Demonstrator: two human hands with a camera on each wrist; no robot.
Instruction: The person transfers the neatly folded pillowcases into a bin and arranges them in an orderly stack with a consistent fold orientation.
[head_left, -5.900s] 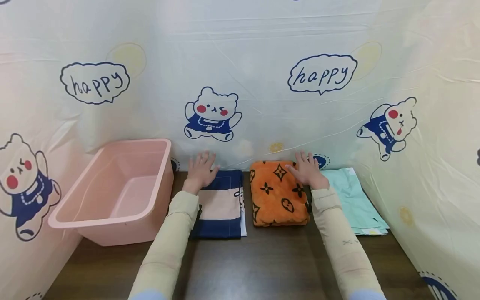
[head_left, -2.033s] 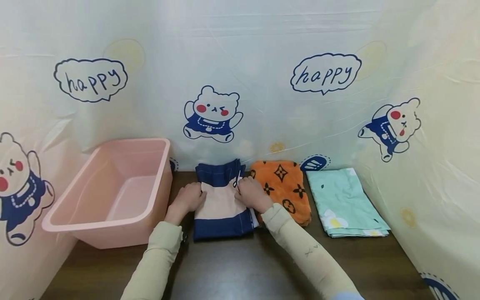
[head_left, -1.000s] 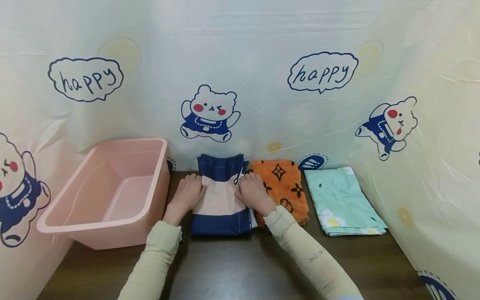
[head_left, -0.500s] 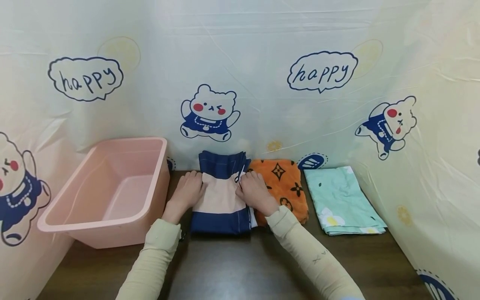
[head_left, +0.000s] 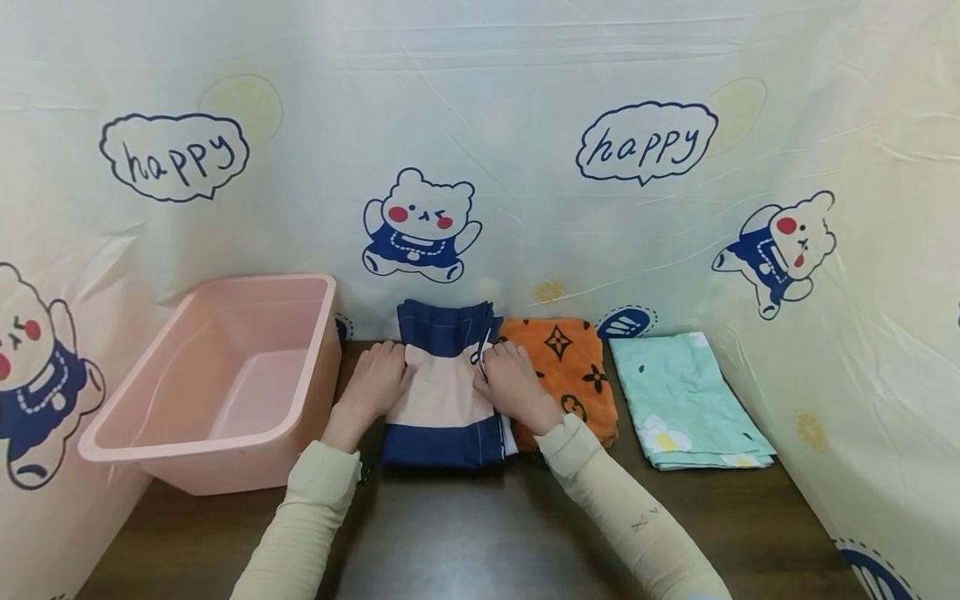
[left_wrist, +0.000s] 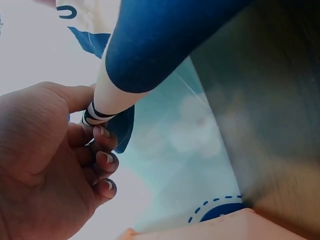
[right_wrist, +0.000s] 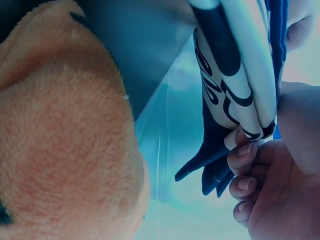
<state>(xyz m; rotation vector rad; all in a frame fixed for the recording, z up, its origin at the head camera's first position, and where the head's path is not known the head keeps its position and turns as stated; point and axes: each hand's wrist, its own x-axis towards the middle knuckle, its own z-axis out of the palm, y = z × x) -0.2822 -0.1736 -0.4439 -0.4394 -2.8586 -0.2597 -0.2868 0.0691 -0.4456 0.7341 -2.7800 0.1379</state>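
Honestly, the risk is the fold coming apart: left hand (head_left: 372, 385) and right hand (head_left: 512, 384) each pinch only a side edge of the cloth (head_left: 442, 398), fingers curled round the layers, so a loose layer could slip out and the bundle sag open. The far end, already raised off the table (head_left: 480, 533), could flop back. Right hand could also drag the orange towel (head_left: 573, 367) just beside it. Cloth is navy with a peach band, folded in several layers, lying between the pink tub (head_left: 217, 379) and the towel. Green cloth (head_left: 686, 404) sits further right.
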